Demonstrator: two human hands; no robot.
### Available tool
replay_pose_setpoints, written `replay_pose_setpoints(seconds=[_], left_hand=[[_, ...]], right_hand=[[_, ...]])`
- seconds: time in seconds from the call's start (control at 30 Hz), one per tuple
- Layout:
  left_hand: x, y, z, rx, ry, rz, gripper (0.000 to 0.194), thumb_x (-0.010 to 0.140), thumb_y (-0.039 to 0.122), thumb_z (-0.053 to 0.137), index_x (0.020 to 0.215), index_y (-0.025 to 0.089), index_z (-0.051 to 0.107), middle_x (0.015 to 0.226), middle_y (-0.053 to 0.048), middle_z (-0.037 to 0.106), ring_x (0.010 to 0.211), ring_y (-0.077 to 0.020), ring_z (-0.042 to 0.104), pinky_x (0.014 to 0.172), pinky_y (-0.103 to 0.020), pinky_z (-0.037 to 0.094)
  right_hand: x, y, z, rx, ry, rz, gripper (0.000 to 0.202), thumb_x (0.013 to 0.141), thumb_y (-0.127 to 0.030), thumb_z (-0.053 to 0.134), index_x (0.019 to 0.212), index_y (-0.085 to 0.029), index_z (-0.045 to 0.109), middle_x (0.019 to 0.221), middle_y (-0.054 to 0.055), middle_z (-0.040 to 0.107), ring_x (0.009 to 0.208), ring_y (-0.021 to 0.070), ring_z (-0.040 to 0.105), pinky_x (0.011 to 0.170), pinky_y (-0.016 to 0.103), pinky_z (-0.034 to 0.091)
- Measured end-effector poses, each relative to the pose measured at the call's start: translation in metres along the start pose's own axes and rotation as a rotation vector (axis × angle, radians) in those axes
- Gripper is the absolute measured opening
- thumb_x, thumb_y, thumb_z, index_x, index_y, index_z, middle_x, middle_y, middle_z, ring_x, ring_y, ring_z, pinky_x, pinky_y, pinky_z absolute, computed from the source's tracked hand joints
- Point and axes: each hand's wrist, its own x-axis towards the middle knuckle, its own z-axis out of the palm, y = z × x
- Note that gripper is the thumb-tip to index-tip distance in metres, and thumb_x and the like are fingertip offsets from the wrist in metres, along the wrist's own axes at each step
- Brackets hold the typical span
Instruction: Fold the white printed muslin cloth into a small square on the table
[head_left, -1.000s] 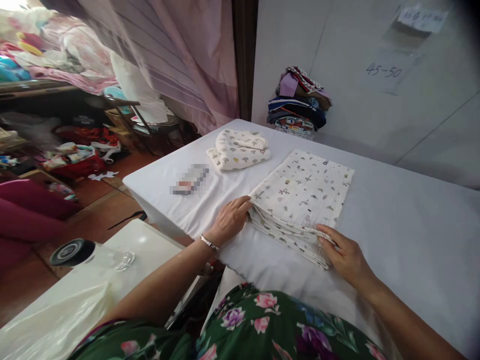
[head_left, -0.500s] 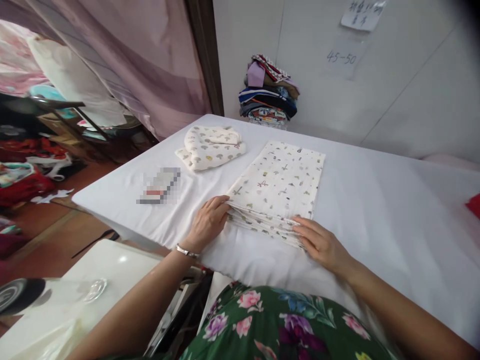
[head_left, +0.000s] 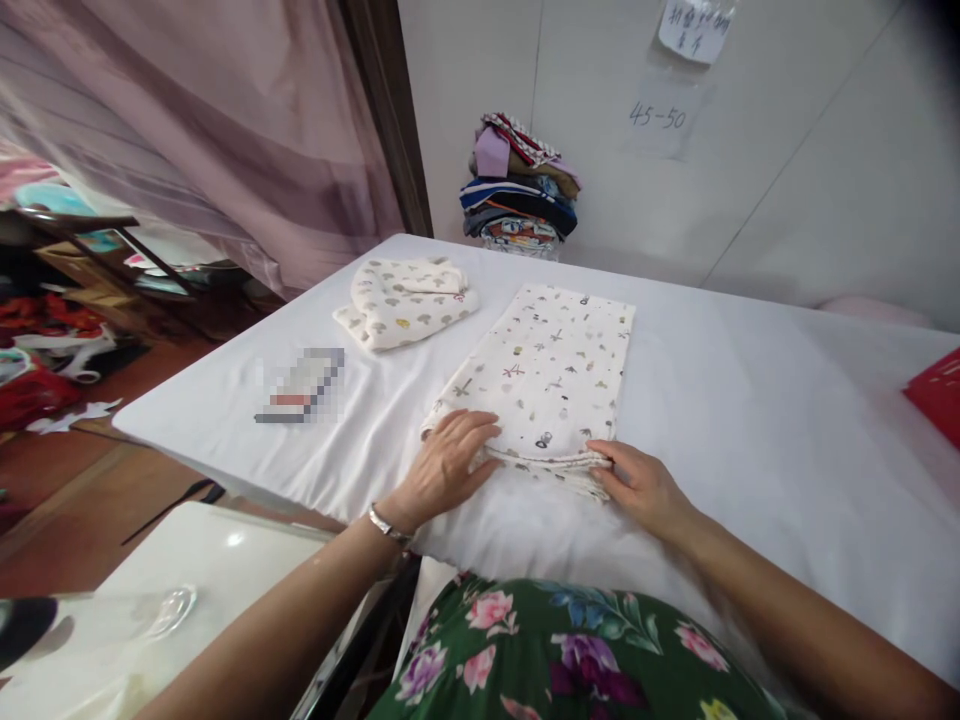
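A folded white cloth (head_left: 551, 365) with a small scattered print lies on the table, its layered near edge towards me. My left hand (head_left: 454, 455) rests on its near left part, fingers stretched out over the top layer. At the near right corner, my right hand (head_left: 637, 483) pinches the edge layers between thumb and fingers. Below that edge, a few lower layers stick out towards me. A second folded cloth (head_left: 409, 305) with a grey mushroom-like print sits farther back on the left, apart from both hands.
The white-covered table (head_left: 750, 420) reaches to the wall. On its left lies a blurred-out flat object (head_left: 304, 385). A stack of folded clothes (head_left: 521, 190) stands behind the far edge. A red item (head_left: 937, 395) is at the right. A white stand (head_left: 217, 560) with a clear container is lower left.
My left hand has shifted from the cloth's left edge to lie flatter on top. The right hand still holds the near right corner. The view has turned slightly right.
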Motion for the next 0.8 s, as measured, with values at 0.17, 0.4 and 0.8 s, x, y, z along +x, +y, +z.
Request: replay_pose_setpoints(seconds=[0.17, 0.4, 0.8], left_hand=[[0.031, 0.035, 0.023, -0.024, -0.101, 0.082, 0.034, 0.085, 0.036, 0.052, 0.112, 0.017, 0.051, 0.111, -0.009, 0.058, 0.106, -0.0220, 0.051, 0.093, -0.039, 0.039], [0.059, 0.053, 0.048, -0.059, -0.215, -0.087, 0.022, 0.087, 0.034, 0.048, 0.075, 0.019, 0.060, 0.075, -0.003, 0.059, 0.075, -0.0167, 0.056, 0.070, -0.029, 0.043], [0.065, 0.063, 0.050, -0.183, -0.227, -0.170, 0.014, 0.082, 0.028, 0.055, 0.091, 0.020, 0.063, 0.084, -0.002, 0.062, 0.082, -0.0161, 0.056, 0.075, -0.026, 0.042]], right_hand=[[0.002, 0.002, 0.000, 0.089, 0.021, 0.104, 0.031, 0.083, -0.033, 0.050, 0.112, -0.022, 0.053, 0.100, 0.002, 0.064, 0.081, 0.0152, 0.061, 0.077, 0.029, 0.051], [-0.007, 0.004, -0.002, -0.075, 0.140, 0.024, 0.011, 0.084, -0.032, 0.052, 0.085, -0.021, 0.050, 0.082, 0.003, 0.057, 0.076, 0.0168, 0.055, 0.068, 0.029, 0.047], [-0.014, 0.003, -0.007, -0.102, 0.127, -0.272, 0.016, 0.089, -0.022, 0.045, 0.089, -0.020, 0.061, 0.082, 0.007, 0.060, 0.075, 0.0164, 0.055, 0.064, 0.029, 0.047]])
